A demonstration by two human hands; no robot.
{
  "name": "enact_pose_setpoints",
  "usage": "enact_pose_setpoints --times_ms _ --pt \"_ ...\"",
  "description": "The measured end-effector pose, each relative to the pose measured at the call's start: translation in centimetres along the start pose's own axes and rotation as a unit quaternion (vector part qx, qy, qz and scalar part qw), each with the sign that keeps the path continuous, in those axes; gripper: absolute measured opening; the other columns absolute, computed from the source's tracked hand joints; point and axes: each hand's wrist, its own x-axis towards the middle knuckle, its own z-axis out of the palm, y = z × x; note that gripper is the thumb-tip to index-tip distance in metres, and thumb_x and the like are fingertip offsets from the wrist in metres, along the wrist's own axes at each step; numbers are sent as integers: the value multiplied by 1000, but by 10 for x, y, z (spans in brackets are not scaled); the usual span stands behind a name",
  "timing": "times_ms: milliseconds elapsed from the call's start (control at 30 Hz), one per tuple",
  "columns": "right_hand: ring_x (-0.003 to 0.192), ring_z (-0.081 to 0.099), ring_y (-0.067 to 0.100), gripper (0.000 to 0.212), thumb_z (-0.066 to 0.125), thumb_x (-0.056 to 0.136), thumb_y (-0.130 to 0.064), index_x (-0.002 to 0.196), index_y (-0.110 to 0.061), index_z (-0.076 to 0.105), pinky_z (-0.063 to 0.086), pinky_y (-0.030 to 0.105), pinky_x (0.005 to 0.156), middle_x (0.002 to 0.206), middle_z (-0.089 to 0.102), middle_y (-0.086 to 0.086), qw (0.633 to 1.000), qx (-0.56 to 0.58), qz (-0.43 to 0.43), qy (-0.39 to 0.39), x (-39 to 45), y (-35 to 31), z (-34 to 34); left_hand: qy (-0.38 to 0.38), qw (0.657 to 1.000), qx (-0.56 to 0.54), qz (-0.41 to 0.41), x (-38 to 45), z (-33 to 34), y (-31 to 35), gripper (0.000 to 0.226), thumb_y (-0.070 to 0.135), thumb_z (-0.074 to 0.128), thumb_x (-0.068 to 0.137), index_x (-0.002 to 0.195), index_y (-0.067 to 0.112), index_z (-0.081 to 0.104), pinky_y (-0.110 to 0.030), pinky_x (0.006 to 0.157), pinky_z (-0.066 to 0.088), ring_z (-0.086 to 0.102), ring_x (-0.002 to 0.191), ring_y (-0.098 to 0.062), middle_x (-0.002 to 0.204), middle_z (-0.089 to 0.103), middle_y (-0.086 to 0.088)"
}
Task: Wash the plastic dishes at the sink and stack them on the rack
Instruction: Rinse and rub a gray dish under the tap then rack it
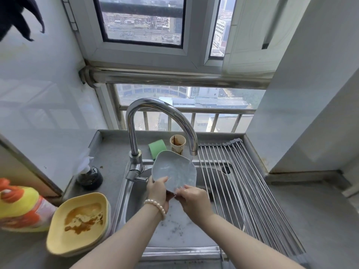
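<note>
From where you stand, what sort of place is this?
Most likely a small home kitchen high in a city building. A curved chrome tap runs water over a steel sink, a roll-up wire drying rack spans it, and the barred window overlooks rooftops far below.

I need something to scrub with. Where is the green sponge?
In the head view, the green sponge stands behind the sink, between the chrome faucet and the stained paper cup.

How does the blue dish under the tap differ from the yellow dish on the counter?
The blue dish is held tilted in both hands under running water; the yellow dish lies flat on the counter, untouched. The blue dish looks clean; the yellow dish carries brown residue. Both share a rounded-square shape.
</note>
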Motion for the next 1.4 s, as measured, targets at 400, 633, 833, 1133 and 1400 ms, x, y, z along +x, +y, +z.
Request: enact_pose_setpoints --times_ms 400,633,833,1133,1400 --pt "60 69 21 33 88 29 -5 56 -12 70 57 35 82 60 69 6 963 -241 3 -120 12 10 -19 -81 995 33 -54 6 0 8 23 -3 47 85 107 -2 52 -36 62 54 63 79 -32 96 63 -24" --pt "40 54 17 26 81 40 -5 51 -17 61 36 18 37 45 56 -4 999 -41 23 -19 7 -3 -13 -50 998 26 36 -2 9 5 37 -7 42 89 116 16 50 -43 64 53 61 80 -33 97 62 -15" --pt "106 66 25 37 85 63 -30 94 -12 75 47 51 98 98 74 1 976 -199 -38 -78 0 30 -18 -79 987 130 -56 14 -2 27 37 -2 36 88 119 12 50 -40 59 56 58 77 -31 92 60 -15" --pt "42 56 11 28 84 40 -1 53 -14 64 55 34 86 47 58 -3 997 -60 -16 34 14 -5 -3 -66 997 49 -6 8 5 -10 17 -2 57 84 99 4 54 -26 46 42 57 58 -23 75 58 -13" --pt "88 71 15 25 81 65 -33 82 -16 76 50 33 93 91 75 -3 987 -137 -81 -4 13 39 -18 -39 988 133 -72 25 1 20 13 5 38 82 89 4 48 -37 59 50 55 71 -32 87 53 -16"
